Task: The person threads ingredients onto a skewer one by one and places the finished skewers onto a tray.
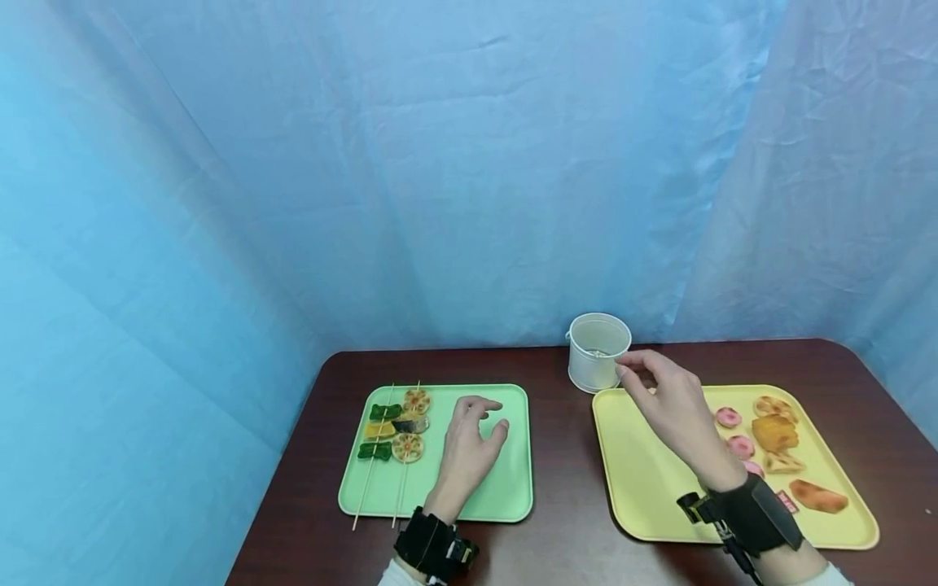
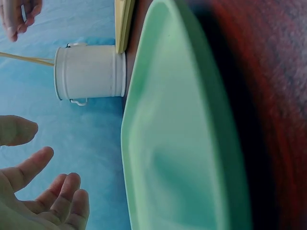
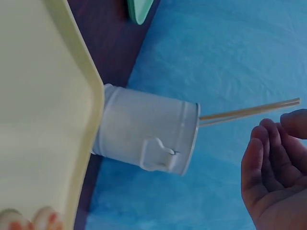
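My right hand (image 1: 670, 403) reaches toward the white bucket (image 1: 593, 366), thumb and forefinger extended with a gap between them. Thin wooden sticks (image 3: 249, 111) lean out of the bucket, and the right fingertips are close beside their upper ends. Over the green tray (image 1: 506, 496), my left hand (image 1: 469, 448) hovers with thumb and fingers spread, holding nothing. Left of that hand, two skewers lie on the tray. One carries green pieces (image 1: 375, 450) and a yellow piece (image 1: 379, 430); the other has lotus root slices (image 1: 407, 448) around a dark piece (image 1: 411, 423).
A yellow tray (image 1: 645, 505) lies under the right forearm. It bears pink round pieces (image 1: 740, 446), a golden-brown piece (image 1: 774, 433), a long brown piece (image 1: 818, 496) and a small red packet (image 1: 787, 501). Behind the dark wooden table (image 1: 557, 472) hangs a blue cloth (image 1: 469, 179).
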Demonstrator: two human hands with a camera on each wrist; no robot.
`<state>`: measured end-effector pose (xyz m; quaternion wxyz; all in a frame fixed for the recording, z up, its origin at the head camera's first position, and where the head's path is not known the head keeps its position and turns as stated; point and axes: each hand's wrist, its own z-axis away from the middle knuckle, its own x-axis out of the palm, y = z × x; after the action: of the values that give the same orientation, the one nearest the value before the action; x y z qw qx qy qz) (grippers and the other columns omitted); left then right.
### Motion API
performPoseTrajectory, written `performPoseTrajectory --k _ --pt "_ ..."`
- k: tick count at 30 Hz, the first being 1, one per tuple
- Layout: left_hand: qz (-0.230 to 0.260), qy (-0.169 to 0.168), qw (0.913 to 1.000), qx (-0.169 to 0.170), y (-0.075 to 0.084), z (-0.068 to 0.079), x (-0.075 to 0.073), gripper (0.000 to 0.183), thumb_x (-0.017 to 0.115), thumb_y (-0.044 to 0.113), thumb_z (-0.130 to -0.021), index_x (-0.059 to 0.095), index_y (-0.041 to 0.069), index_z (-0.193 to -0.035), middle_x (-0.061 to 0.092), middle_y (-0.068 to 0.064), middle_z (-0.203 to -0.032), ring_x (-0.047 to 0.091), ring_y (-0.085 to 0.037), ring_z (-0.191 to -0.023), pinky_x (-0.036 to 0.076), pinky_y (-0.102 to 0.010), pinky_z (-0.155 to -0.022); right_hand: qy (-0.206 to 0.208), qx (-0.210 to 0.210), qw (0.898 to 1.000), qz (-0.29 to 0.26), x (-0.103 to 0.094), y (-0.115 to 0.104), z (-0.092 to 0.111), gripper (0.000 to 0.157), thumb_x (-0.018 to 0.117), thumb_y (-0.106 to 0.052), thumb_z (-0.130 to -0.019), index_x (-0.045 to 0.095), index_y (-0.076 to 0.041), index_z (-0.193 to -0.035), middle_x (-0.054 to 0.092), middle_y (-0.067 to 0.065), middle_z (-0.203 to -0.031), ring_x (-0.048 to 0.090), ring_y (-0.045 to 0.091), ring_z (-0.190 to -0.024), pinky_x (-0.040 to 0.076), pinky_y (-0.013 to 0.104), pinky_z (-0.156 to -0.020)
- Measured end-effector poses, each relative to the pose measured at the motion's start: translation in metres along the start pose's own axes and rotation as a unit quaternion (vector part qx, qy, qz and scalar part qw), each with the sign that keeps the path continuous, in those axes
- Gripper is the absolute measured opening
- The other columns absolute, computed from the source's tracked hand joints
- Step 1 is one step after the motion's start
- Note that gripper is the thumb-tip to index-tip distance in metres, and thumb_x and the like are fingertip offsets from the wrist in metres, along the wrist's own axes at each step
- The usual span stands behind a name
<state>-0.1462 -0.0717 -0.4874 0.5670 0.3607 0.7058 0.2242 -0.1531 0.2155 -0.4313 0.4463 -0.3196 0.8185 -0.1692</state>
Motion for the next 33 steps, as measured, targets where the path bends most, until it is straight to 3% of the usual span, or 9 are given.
performPoseTrajectory --k 5,9,15,23,33 --pt "0.014 -0.003 0.9999 -0.008 -0.003 0.002 0.002 0.022 0.059 0.027 -0.094 0.068 0.019 -0.112 0.051 -0.001 -0.121 0.055 -0.023 -0.103 0.046 -0.036 -0.079 -0.015 -0.066 0.997 0.029 -0.001 -0.004 -0.014 0.027 0.065 -0.012 -0.089 0.068 -0.006 -0.115 0.064 0.000 -0.099 0.054 0.008 -0.079 0.047 0.032 -0.064" --pt "0.028 -0.006 0.9996 -0.007 -0.004 0.005 0.002 0.022 0.058 0.027 -0.095 0.068 0.017 -0.112 0.052 0.000 -0.120 0.055 -0.022 -0.103 0.047 -0.036 -0.082 -0.033 -0.092 0.995 0.033 0.001 -0.003 -0.021 0.030 0.065 -0.007 -0.088 0.067 -0.004 -0.118 0.065 0.005 -0.102 0.057 0.013 -0.079 0.047 0.036 -0.064" --pt "0.037 -0.016 0.9992 -0.006 -0.007 0.008 0.003 0.026 0.058 0.027 -0.096 0.069 0.011 -0.113 0.052 -0.001 -0.119 0.056 -0.021 -0.102 0.048 -0.034 -0.082 -0.028 -0.102 0.994 0.030 0.009 -0.001 -0.023 0.026 0.067 -0.006 -0.087 0.068 -0.004 -0.113 0.066 0.005 -0.103 0.062 0.018 -0.083 0.049 0.038 -0.066" --pt "0.039 -0.017 0.9991 -0.010 -0.007 0.010 0.003 0.024 0.058 0.024 -0.095 0.069 0.010 -0.112 0.053 -0.001 -0.117 0.056 -0.023 -0.103 0.048 -0.034 -0.081 -0.009 -0.105 0.994 0.036 0.016 0.003 -0.024 0.017 0.070 -0.009 -0.085 0.070 -0.007 -0.102 0.066 0.003 -0.097 0.062 0.016 -0.080 0.050 0.037 -0.063" --pt "0.044 -0.017 0.9987 -0.017 -0.007 0.010 0.002 0.024 0.059 0.023 -0.095 0.069 0.010 -0.111 0.053 -0.001 -0.117 0.056 -0.022 -0.102 0.049 -0.035 -0.081 0.024 -0.104 0.993 0.054 0.013 0.004 -0.023 0.012 0.071 -0.012 -0.084 0.070 -0.009 -0.096 0.065 0.000 -0.089 0.061 0.014 -0.075 0.049 0.036 -0.060"
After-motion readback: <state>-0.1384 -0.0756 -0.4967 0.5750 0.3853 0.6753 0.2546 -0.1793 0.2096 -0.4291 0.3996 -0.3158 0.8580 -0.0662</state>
